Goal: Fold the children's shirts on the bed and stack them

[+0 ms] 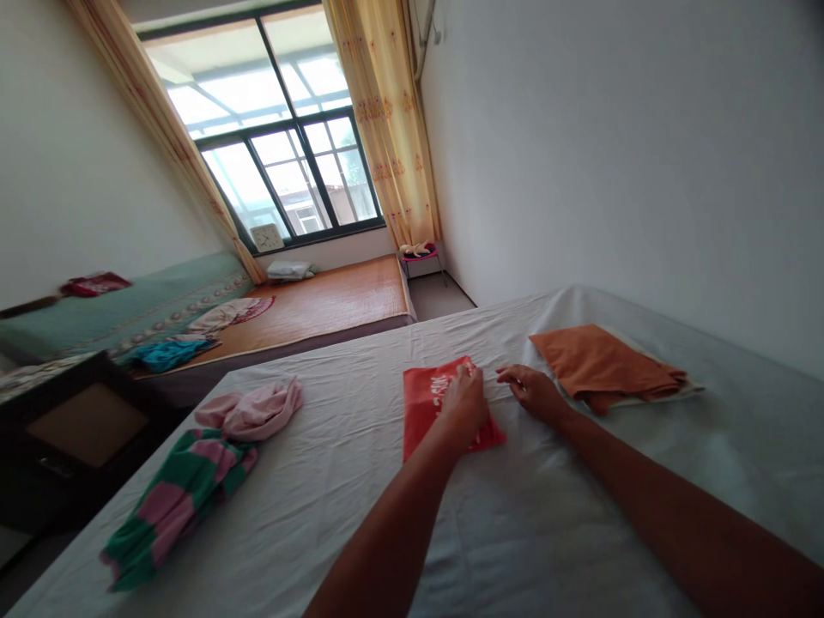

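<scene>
On the pale bed sheet lies a folded red shirt (418,399) with white lettering, partly covered by my left hand (468,399). The fingers of that hand are curled at the shirt's upper right edge and appear closed on the cloth. Just to the right, apart from the shirt, my right hand (531,393) hovers low over the sheet, fingers loosely bent and apart, holding nothing. Beyond it rests a folded orange garment (596,356) with a whitish layer beneath.
A pink garment (261,410) and a green-and-pink striped one (184,493) lie crumpled on the bed's left side. A dark cabinet (83,438) stands beside the bed. Farther off are a second bed with a brown mat (328,296), a small stool (421,253) and a wall (611,172) at right.
</scene>
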`<state>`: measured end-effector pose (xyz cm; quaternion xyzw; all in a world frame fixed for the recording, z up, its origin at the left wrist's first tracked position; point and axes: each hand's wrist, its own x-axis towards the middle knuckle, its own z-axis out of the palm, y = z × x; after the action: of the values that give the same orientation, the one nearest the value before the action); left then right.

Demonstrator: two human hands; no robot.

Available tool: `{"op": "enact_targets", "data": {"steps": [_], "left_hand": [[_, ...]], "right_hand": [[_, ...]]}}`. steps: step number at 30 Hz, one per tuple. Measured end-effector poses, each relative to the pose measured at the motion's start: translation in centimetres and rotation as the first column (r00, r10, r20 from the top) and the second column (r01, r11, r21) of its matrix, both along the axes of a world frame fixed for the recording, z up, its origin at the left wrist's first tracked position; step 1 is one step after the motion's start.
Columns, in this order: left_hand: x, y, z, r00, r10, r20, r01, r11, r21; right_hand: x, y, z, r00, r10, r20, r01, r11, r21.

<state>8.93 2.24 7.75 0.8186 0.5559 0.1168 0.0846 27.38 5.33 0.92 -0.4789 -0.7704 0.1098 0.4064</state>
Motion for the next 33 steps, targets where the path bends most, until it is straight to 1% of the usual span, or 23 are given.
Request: {"op": "enact_targets", "data": {"steps": [2, 4, 5, 7, 8, 9, 11, 12, 13, 14, 15, 18, 20, 22, 24, 26, 28, 31, 32, 33], "left_hand": [[0.1, -0.1, -0.5, 0.991, -0.083, 0.11, 0.084, 0.996, -0.006], [-1.1, -0.1, -0.7, 0.957, -0.164, 0.24, 0.157, 0.986, 0.048], [-2.1, -0.1, -0.6, 0.939, -0.18, 0.295, 0.156, 0.982, 0.102], [-4.9, 0.1, -0.4, 0.921, -0.164, 0.353, 0.086, 0.97, 0.226], [-6.4, 0.2, -0.4, 0.927, -0.147, 0.344, 0.054, 0.963, 0.266], [-7.9, 0.3, -0.5, 0.94, -0.14, 0.311, 0.049, 0.958, 0.284], [-10.5, 0.3, -1.3, 0.966, -0.165, 0.199, 0.109, 0.958, 0.264], [-11.5, 0.2, -1.9, 0.974, -0.177, 0.142, 0.14, 0.962, 0.234], [-12.2, 0.2, -2.7, 0.98, -0.175, 0.095, 0.154, 0.968, 0.198], [-12.8, 0.2, -3.4, 0.986, -0.155, 0.06, 0.144, 0.977, 0.16], [-13.1, 0.2, -4.2, 0.992, -0.117, 0.038, 0.112, 0.986, 0.126], [-13.5, 0.5, -5.9, 1.0, -0.003, 0.021, 0.001, 0.998, 0.065], [-13.6, 0.7, -6.5, 0.999, 0.029, 0.033, -0.031, 0.997, 0.065], [-13.7, 0.8, -6.6, 0.998, 0.033, 0.051, -0.037, 0.996, 0.079], [-13.7, 0.7, -6.7, 0.997, 0.033, 0.064, -0.039, 0.996, 0.083], [-13.8, 0.7, -6.7, 0.997, 0.036, 0.072, -0.042, 0.996, 0.081], [-13.8, 0.6, -6.7, 0.996, 0.033, 0.078, -0.04, 0.996, 0.082], [-13.9, 0.7, -6.8, 0.996, 0.024, 0.09, -0.032, 0.995, 0.093], [-14.0, 0.6, -6.9, 0.995, 0.023, 0.094, -0.032, 0.995, 0.095], [-14.0, 0.6, -6.9, 0.995, 0.024, 0.097, -0.033, 0.995, 0.097]], "right_hand": [[0.1, 0.1, -0.1, 1.0, 0.0, 0.011, 0.0, 1.0, -0.006], [0.1, 0.0, 0.3, 0.999, -0.041, 0.018, 0.041, 0.999, 0.026], [-0.1, -0.1, 0.7, 0.997, -0.074, 0.017, 0.073, 0.996, 0.06], [-0.9, -0.9, 1.8, 0.993, -0.118, 0.025, 0.113, 0.983, 0.145], [-1.7, -1.5, 2.4, 0.993, -0.11, 0.048, 0.1, 0.978, 0.184], [-2.7, -2.2, 3.0, 0.993, -0.077, 0.091, 0.056, 0.975, 0.214], [-5.0, -3.7, 3.6, 0.974, 0.036, 0.225, -0.09, 0.968, 0.235], [-6.1, -4.4, 3.5, 0.951, 0.093, 0.296, -0.165, 0.96, 0.227], [-7.1, -4.8, 3.2, 0.925, 0.137, 0.356, -0.223, 0.951, 0.213], [-7.9, -5.1, 2.6, 0.902, 0.165, 0.398, -0.258, 0.947, 0.193], [-8.5, -5.1, 1.9, 0.89, 0.176, 0.421, -0.268, 0.948, 0.169], [-8.6, -4.0, -0.4, 0.9, 0.164, 0.403, -0.211, 0.975, 0.074], [-8.0, -3.0, -1.6, 0.922, 0.153, 0.356, -0.167, 0.986, 0.009], [-7.3, -2.1, -2.3, 0.953, 0.092, 0.289, -0.086, 0.996, -0.031], [-6.9, -1.5, -2.3, 0.977, -0.025, 0.21, 0.045, 0.995, -0.09], [-7.0, -1.0, -1.8, 0.982, -0.121, 0.149, 0.148, 0.971, -0.186], [-7.4, -0.4, -1.0, 0.979, -0.159, 0.127, 0.19, 0.939, -0.287], [-8.7, 0.5, 0.4, 0.971, -0.214, 0.109, 0.24, 0.886, -0.396], [-9.1, 0.8, 0.8, 0.974, -0.216, 0.074, 0.227, 0.877, -0.424], [-9.6, 1.0, 1.1, 0.979, -0.203, 0.014, 0.188, 0.876, -0.445]]}}
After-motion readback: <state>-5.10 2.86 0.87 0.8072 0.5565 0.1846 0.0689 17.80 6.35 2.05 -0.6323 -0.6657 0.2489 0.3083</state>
